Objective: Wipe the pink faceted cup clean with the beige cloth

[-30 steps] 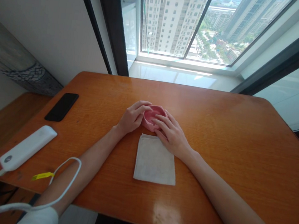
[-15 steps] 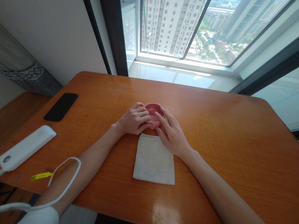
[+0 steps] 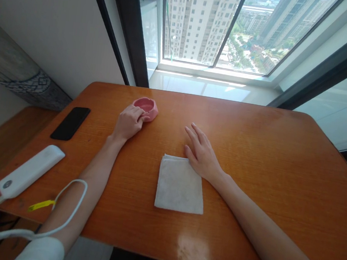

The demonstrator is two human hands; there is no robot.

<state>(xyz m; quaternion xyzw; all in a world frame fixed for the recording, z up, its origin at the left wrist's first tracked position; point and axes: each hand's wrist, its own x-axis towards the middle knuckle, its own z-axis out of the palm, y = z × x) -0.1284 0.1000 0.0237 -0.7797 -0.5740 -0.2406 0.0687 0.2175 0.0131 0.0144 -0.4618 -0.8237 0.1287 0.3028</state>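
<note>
A small pink bowl [image 3: 153, 113] with an angular outer wall stands toward the far left of the table. My left hand [image 3: 129, 121] is closed on its near rim, with the fingers partly hiding the bowl. Over the tabletop right of centre, my right hand [image 3: 201, 153] has its fingers stretched out and holds nothing. A folded white cloth [image 3: 179, 189] lies flat just below it, and the heel of that hand overlaps the cloth's top right corner.
On the left of the wooden table [image 3: 258, 177] lie a black phone [image 3: 70, 123] and a white power bank [image 3: 31, 171]. A white cable [image 3: 80, 203] with a yellow tag [image 3: 41, 205] loops over my left forearm. A window rises beyond the far edge.
My left hand has carried the pink bowl away to the far left, out from between both hands. My right hand has let go of it and stays near the cloth.
</note>
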